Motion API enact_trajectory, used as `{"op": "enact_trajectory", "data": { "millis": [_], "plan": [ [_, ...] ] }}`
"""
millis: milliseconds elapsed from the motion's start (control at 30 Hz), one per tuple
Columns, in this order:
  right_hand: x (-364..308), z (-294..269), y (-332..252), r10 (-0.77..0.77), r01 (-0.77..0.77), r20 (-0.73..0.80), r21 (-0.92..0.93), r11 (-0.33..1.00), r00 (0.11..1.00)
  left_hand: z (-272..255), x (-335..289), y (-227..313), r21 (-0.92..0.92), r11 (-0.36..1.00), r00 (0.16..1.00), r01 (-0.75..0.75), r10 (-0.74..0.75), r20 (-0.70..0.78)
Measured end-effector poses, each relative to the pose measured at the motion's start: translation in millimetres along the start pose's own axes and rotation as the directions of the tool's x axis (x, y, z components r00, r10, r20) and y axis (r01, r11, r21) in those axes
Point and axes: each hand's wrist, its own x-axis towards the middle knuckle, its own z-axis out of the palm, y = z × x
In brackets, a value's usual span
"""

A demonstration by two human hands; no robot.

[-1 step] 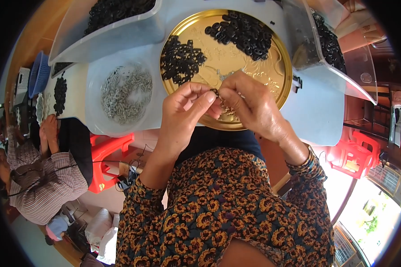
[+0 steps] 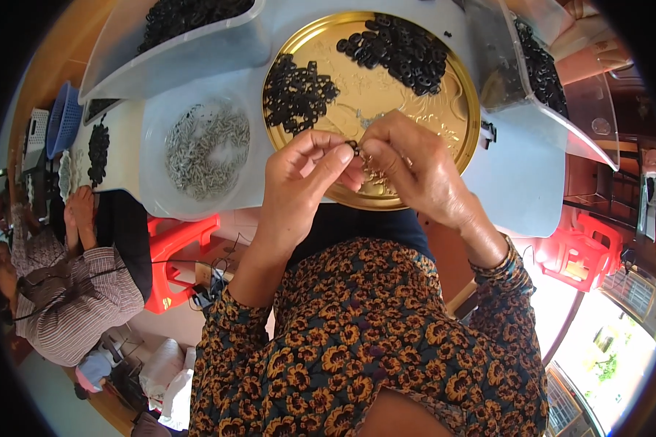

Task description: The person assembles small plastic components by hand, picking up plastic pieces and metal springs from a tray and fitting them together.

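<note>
While hands (image 2: pixel 357 164) pinch small black ring (image 2: pixel 355 148), round gold tray (image 2: pixel 465 109) beneath.

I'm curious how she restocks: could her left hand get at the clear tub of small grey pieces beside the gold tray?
Probably yes. The left hand pinches a small black ring, but the clear tub lies open-topped close by on its left, nothing between.

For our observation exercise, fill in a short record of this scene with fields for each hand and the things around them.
left hand: pinches a small black ring at its fingertips
right hand: fingertips meet the same ring
below hands: round gold tray with two heaps of black rings
left of tray: clear tub of small grey metal pieces
</note>
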Motion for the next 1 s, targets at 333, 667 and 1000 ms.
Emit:
{"op": "enact_trajectory", "data": {
  "millis": [333, 667, 1000],
  "plan": [
    [1.9, -3.6, 2.6, -0.174, 0.173, -0.019, -0.062, 0.983, 0.985, 1.6, -3.7, 3.1, -0.018, 0.999, 1.000, -0.029, 0.029, 0.007],
    [-10.4, 9.4, -3.0, 0.083, -0.082, -0.041, 0.033, 0.996, 0.996, 4.9, -4.6, -3.1, 0.018, 0.997, 0.997, -0.080, 0.080, 0.020],
    [-10.3, -7.5, -9.9, -0.108, 0.112, 0.032, -0.175, 0.978, 0.994, 8.6, -5.4, 6.3, 0.141, 0.988, 0.994, -0.069, 0.056, 0.088]
  ]
}}
